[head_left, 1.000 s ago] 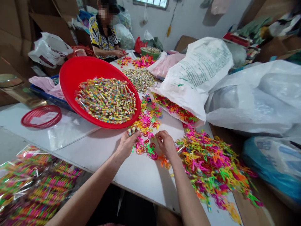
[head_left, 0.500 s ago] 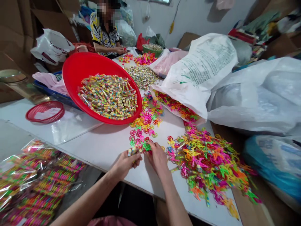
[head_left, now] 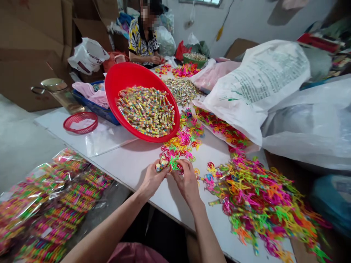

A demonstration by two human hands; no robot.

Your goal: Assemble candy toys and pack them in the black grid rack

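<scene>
My left hand (head_left: pixel 154 179) is closed around a few small wrapped tube-shaped sweets (head_left: pixel 162 164), whose pale ends stick out past the fingers. Close against it, my right hand (head_left: pixel 187 180) pinches a bright green plastic toy piece (head_left: pixel 173 163) with a red ring-shaped wheel beside it. The fingertips of both hands almost meet, so their exact contact is partly hidden. Just beyond lies a strip of loose coloured plastic pieces (head_left: pixel 182 140). Behind the hands, a tilted red basin (head_left: pixel 115 82) holds many more wrapped tubes (head_left: pixel 148 109).
A big heap of plastic pieces (head_left: pixel 263 197) covers the table's right side, below an open white sack (head_left: pixel 255 84). A red basket (head_left: pixel 80 123) and a jug (head_left: pixel 61 93) stand left. Packed bags (head_left: pixel 60 204) lie lower left. A co-worker (head_left: pixel 144 40) sits across the table.
The view has swung left, so the scene sits farther right. My right hand has come closer to the left, bringing the green piece up beside the tubes.
</scene>
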